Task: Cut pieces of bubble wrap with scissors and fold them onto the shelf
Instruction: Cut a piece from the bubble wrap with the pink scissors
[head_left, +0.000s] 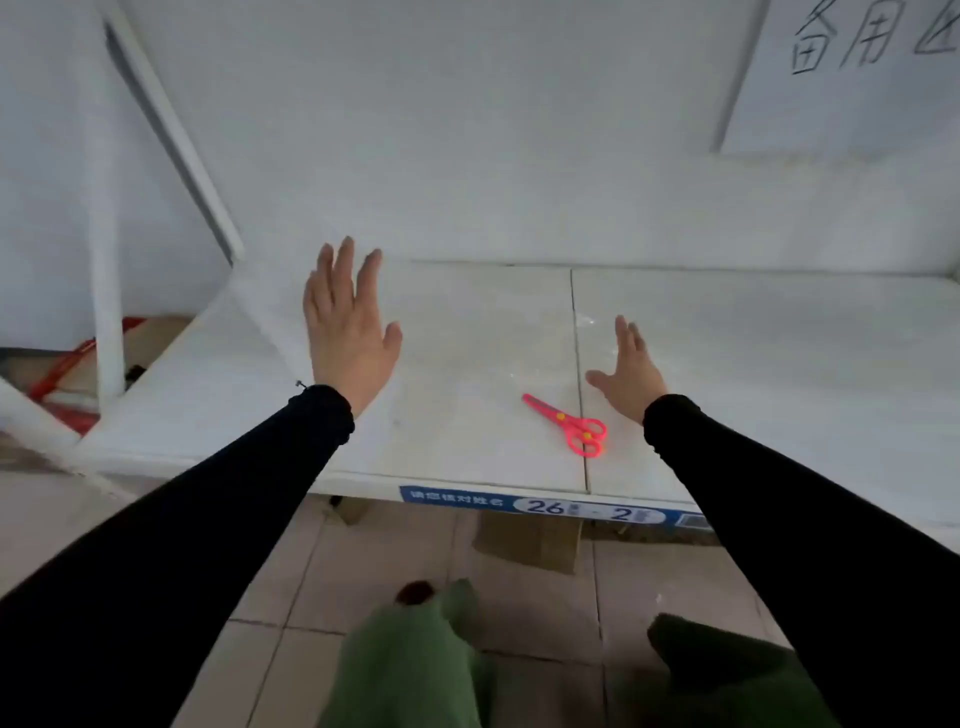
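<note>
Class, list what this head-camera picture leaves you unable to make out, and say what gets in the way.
Sign: head view, writing cut off by top and right edges.
Label: head view, right end behind the right sleeve; small print blurred.
Bubble wrap: head view, clear on the white shelf; edges too faint.
Red things: head view, half hidden by a post.
</note>
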